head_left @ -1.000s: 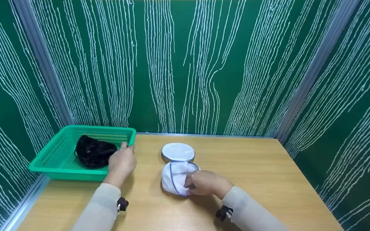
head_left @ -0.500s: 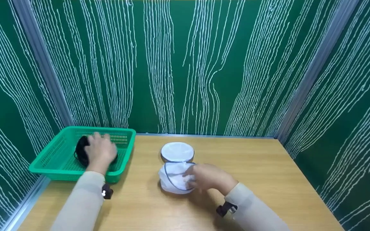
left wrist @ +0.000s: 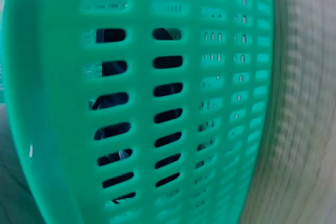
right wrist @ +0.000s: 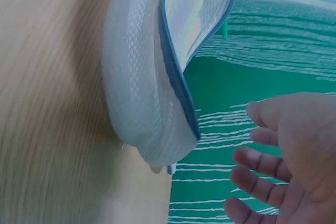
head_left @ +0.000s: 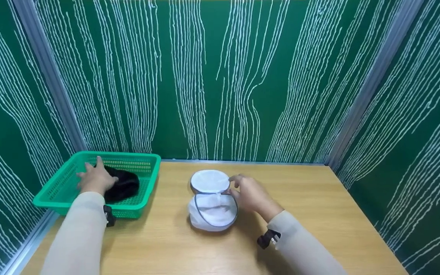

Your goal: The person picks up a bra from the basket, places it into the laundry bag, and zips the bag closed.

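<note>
A green plastic basket (head_left: 57,189) stands at the table's left rear, with a black bundle of fabric (head_left: 123,184) inside it. My left hand (head_left: 94,178) lies in the basket with fingers spread, resting on the left part of the bundle. In the left wrist view only the slotted basket wall (left wrist: 157,103) shows, with dark fabric behind the slots. A round white mesh pouch (head_left: 212,212) with a blue rim lies open mid-table, its lid (head_left: 209,181) flipped back. My right hand (head_left: 248,193) hovers at the pouch's right rear by the lid, fingers loose and holding nothing (right wrist: 283,150).
The wooden table (head_left: 311,214) is boxed in by green walls with white wavy lines on three sides. A metal strip runs along the table's left edge. The basket sits tight in the left rear corner.
My left hand moved from the basket's near right rim into the basket and leftward onto the black bundle. My right hand let go of the pouch's front and shifted back to its right rear.
</note>
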Available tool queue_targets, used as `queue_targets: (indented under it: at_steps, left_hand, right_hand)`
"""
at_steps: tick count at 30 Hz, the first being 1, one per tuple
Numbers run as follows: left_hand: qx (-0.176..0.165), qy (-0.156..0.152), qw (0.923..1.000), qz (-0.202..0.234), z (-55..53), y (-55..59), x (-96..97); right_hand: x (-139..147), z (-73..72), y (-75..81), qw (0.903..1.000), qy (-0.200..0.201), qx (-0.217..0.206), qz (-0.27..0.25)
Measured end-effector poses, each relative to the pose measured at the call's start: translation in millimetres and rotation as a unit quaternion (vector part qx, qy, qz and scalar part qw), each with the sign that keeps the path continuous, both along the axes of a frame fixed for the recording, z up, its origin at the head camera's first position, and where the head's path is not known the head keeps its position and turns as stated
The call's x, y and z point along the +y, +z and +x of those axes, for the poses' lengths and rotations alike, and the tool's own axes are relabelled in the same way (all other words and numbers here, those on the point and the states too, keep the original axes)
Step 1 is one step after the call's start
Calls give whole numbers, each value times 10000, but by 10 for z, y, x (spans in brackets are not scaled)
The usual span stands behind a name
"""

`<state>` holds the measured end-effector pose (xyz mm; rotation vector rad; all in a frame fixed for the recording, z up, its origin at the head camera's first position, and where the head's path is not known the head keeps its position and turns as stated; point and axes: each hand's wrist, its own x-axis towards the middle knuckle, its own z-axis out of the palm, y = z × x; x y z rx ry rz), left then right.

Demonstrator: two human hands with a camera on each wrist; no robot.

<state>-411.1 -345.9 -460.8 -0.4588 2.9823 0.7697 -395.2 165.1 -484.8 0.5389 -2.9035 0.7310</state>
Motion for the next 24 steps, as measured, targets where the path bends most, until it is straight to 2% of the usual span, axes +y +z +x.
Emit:
queue_targets:
  at_steps: [4, 7, 11, 13, 17, 20, 24]
  left_hand:
    - [-292, -256, 9992, 60, 15, -8, 1]
    - [-399, -332, 9986, -32, 16, -25, -13]
    - [-539, -360, 9977, -217, 23, -42, -32]
    - [-581, -384, 9971, -316, 60, -23, -8]
    - [-655, -124, 9972, -325, 130, 34, 57]
    - [-852, 136, 9959, -287, 117, 39, 60]
    - [-1124, 43, 9929, -387, 83, 11, 36]
  right_hand:
    - [43, -70, -33, 9976, -598, -325, -84]
    - [66, -111, -80, 9945, -799, -654, -162]
    - [89, -151, -154, 9921, -817, -911, -291]
    - [96, -161, -179, 9917, -780, -968, -318]
    - [100, -176, -215, 9897, -751, -1150, -396]
    - [100, -192, -240, 9885, -741, -1239, -441]
    - [99, -203, -268, 9876, -767, -1287, -474]
